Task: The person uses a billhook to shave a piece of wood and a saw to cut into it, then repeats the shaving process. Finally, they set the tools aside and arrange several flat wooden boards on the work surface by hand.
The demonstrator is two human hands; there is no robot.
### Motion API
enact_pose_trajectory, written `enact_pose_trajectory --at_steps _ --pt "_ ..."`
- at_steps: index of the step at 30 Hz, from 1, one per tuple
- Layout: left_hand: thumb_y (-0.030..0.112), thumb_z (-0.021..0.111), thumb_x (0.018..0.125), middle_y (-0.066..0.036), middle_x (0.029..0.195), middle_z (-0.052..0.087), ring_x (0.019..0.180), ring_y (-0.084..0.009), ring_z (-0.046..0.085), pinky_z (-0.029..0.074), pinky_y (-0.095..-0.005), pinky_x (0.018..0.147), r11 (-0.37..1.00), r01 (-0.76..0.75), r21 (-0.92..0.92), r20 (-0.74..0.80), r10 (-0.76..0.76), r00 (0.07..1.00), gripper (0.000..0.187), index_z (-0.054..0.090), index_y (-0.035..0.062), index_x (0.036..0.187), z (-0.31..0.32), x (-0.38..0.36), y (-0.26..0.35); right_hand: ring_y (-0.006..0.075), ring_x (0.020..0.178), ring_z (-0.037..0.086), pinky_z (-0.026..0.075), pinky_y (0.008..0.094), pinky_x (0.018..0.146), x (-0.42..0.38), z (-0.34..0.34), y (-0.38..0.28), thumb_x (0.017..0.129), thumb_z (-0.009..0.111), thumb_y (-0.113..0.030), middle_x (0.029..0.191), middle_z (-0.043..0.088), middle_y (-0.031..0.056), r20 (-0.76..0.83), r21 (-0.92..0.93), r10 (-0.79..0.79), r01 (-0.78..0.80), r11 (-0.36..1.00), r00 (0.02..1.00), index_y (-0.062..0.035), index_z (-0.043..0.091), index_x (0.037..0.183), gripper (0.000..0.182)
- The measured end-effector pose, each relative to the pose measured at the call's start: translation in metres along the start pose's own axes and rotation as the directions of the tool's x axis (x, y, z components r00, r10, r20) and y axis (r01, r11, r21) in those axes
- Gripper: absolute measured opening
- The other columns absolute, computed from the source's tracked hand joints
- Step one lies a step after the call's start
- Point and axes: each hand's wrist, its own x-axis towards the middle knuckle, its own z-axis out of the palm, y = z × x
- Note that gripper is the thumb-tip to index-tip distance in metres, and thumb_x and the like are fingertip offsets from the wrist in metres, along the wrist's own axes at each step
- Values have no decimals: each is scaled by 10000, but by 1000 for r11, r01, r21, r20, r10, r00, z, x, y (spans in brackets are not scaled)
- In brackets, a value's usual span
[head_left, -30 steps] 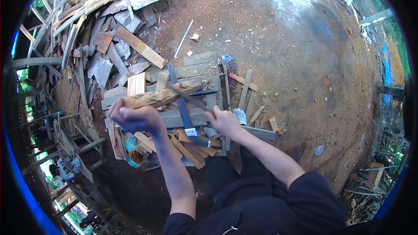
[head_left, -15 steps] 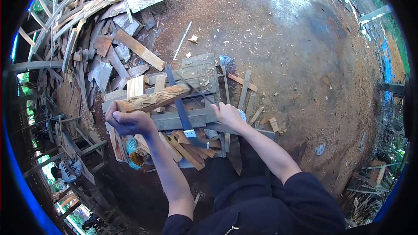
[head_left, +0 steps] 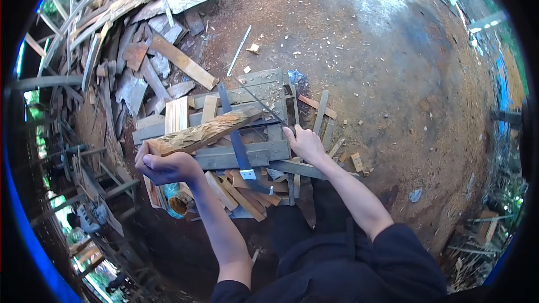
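Note:
My left hand (head_left: pixel 164 164) is closed round the near left end of a rough-hewn piece of wood (head_left: pixel 205 133), which slants up to the right over a low plank bench (head_left: pixel 261 81). In my right hand (head_left: pixel 307 145), fingers wrapped round a handle they mostly hide, is a long machete-like knife (head_left: pixel 259 102). Its thin dark blade is seen nearly edge-on, pointing up and left past the wood's far end. A long dark flat tool (head_left: pixel 237 148), with a pale plate and a hooked end, lies across the bench beneath the wood.
Cut wood pieces (head_left: pixel 241 191) lie along the bench's near side, beside a bluish container (head_left: pixel 175 201). A scrap-wood pile (head_left: pixel 132 56) rises at the far left. Short offcuts (head_left: pixel 357 163) and chips are scattered over the dirt ground (head_left: pixel 393 106).
The knife and my right hand have shifted slightly up and right, away from the wood. My left hand still grips the wood in nearly the same place. The whole view has shifted a little.

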Motion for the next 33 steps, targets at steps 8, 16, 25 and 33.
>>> enact_pose_trajectory --at_steps 8,16,25,33 --pt "185 296 1021 -187 958 611 912 -284 603 512 -413 872 982 14 -189 166 18 986 399 589 -70 932 -15 -5 -6 445 738 684 545 542 650 -63 -78 -105 1023 434 -489 753 663 282 -16 330 -389 372 868 921 5 569 905 526" --pt "207 284 1021 -193 941 590 892 -298 587 501 -446 899 977 -3 -214 153 37 987 402 555 -80 948 -30 -7 -27 469 742 677 543 561 677 -33 -42 -27 1023 427 -495 724 656 285 134 33 -70 66 997 989 5 569 901 533" --pt "227 287 1023 -204 928 581 824 -282 560 503 -422 784 889 -178 -422 186 278 942 355 510 -43 970 -47 -25 -15 426 603 655 526 516 544 -53 -24 -29 1009 464 -514 589 610 214 82 24 -224 223 975 971 -10 548 881 528" --pt "218 269 1022 -212 921 579 800 -281 552 478 -414 738 901 -157 -404 215 260 941 318 483 -15 983 -53 -26 -12 400 574 641 514 492 539 -92 -82 -77 1016 466 -492 612 611 177 -18 175 -444 440 881 896 -30 527 857 492"
